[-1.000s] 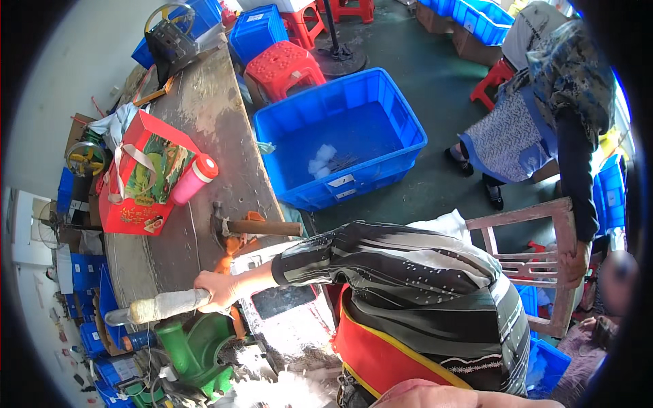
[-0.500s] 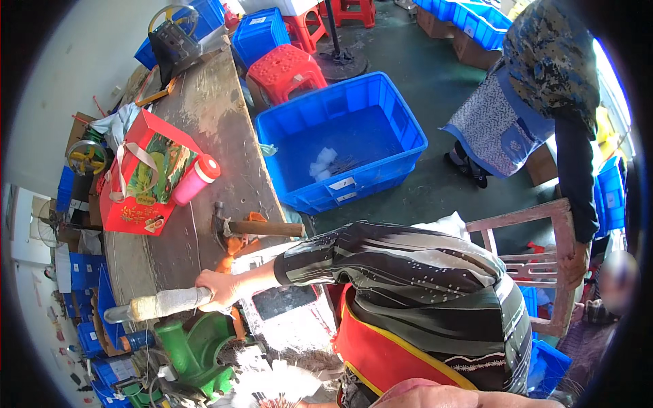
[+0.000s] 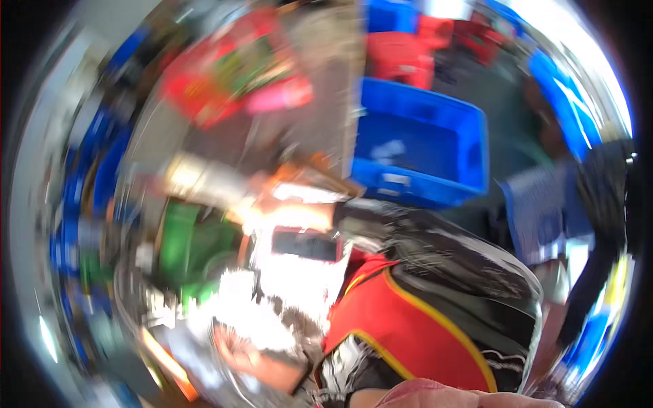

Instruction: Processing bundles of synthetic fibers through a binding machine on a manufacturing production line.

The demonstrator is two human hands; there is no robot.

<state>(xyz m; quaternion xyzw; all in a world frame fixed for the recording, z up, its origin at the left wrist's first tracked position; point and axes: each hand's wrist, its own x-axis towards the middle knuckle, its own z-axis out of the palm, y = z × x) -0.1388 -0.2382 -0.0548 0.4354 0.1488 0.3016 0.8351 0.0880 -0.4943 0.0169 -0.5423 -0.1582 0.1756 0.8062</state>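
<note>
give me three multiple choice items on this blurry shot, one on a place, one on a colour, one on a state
1. Where does the blue crate sit relative to the wooden bench?
A. on top of it
B. to its right
C. to its left

2. What colour is the trim on the red vest?
A. white
B. green
C. yellow

3. How full is the crate?
A. open and mostly empty
B. heaped to the rim
C. shut with a lid

Answers:
1 B, the crate stands on the floor at the bench's right edge.
2 C, a yellow line runs along the vest's edge.
3 A, its blue floor shows, with only a few pale bits in it.
</note>
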